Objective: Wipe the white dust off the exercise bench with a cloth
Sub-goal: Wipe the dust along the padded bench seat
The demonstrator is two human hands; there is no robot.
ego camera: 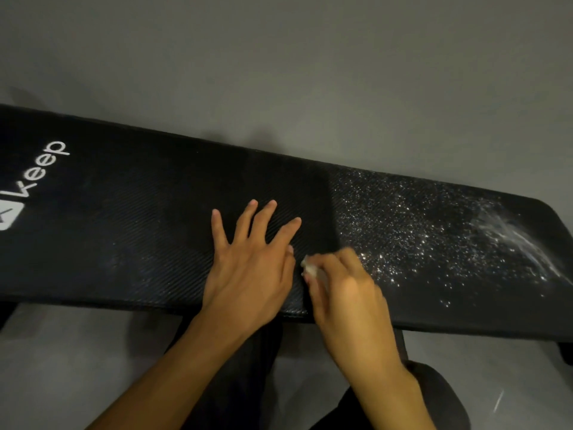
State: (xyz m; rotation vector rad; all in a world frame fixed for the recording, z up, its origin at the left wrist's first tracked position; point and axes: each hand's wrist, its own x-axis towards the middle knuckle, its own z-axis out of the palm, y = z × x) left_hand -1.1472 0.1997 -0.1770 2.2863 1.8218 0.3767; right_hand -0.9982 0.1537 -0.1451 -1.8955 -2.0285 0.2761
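Note:
A long black exercise bench with a white "Keep" logo at its left end runs across the view. White dust speckles its right part, with a smeared streak near the right end. My left hand rests flat on the bench's middle, fingers spread. Just to its right, my right hand grips a small white cloth pressed to the bench at the dust's left edge; only a bit of the cloth shows past the fingers.
Grey floor surrounds the bench. My dark-clothed legs are under the near edge. A bench foot shows at lower right.

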